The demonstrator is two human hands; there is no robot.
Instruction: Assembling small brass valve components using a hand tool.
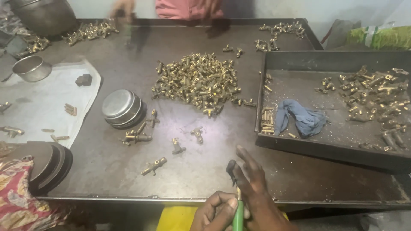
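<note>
My left hand [214,210] and my right hand [253,188] meet at the near table edge around a green-handled tool [238,215] with a dark tip [231,167]. The left hand's fingers curl against the handle. My right hand lies along the shaft with its fingers stretched toward the table. The nearest loose brass fittings are one [154,166] to the left, one [177,146] and one [197,134] ahead. A big pile of brass fittings [197,81] lies mid-table.
At the right, a dark metal tray [325,150] holds a blue rag [299,117] and more fittings [376,98]. Stacked steel bowls [122,108], a steel cup [32,68] and a white cloth [43,102] lie left. Another person in pink [188,8] stands at the far edge.
</note>
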